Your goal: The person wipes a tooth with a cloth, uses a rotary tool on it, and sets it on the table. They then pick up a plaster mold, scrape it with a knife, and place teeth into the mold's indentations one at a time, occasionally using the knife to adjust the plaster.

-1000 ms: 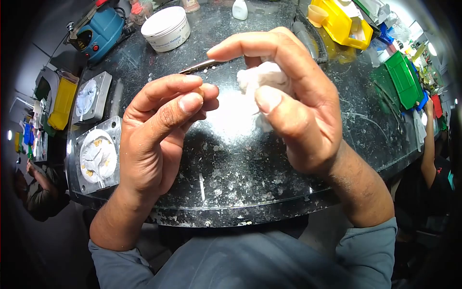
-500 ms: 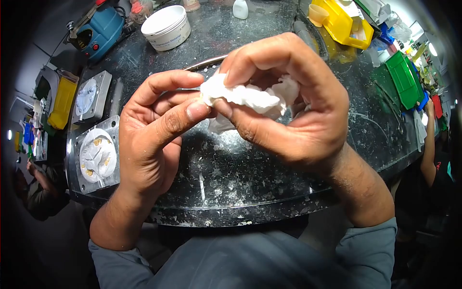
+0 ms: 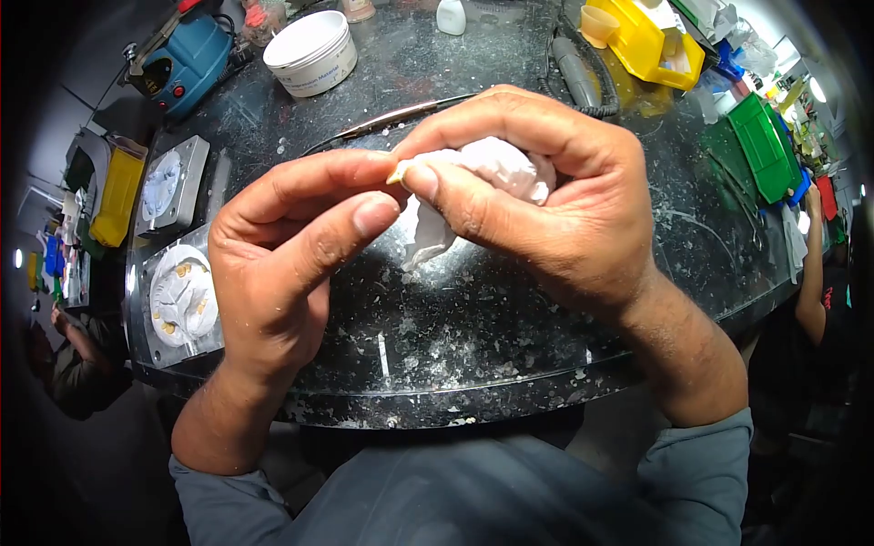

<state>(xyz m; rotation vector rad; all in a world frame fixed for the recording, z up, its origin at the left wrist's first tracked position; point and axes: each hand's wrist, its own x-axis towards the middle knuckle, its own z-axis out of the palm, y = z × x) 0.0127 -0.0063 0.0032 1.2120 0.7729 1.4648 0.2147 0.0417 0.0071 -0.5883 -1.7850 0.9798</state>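
My right hand [image 3: 564, 214] is closed around a crumpled white tissue or soft cloth [image 3: 499, 162], and a loose end of it hangs below the fingers. Between the right thumb and index fingertips, a small yellowish piece [image 3: 396, 176] pokes out. My left hand [image 3: 273, 259] is beside it with thumb and index finger apart, the index fingertip right at that piece. On the bench to the left lies a metal flask half [image 3: 157, 350] filled with white plaster [image 3: 191, 296], with several yellowish bits set in it.
Behind that stands another metal flask half [image 3: 189, 187]. A white tub [image 3: 314, 77], a blue machine [image 3: 191, 64] and a small white bottle [image 3: 452, 16] are farther back. A corded handpiece [image 3: 575, 73], yellow bin [image 3: 651, 45] and green bin [image 3: 765, 146] stand right. Other people's arms show at both sides.
My left thumb has come away from the white material and dropped slightly. The right hand has turned and closed more around it, and the yellowish tip now shows.
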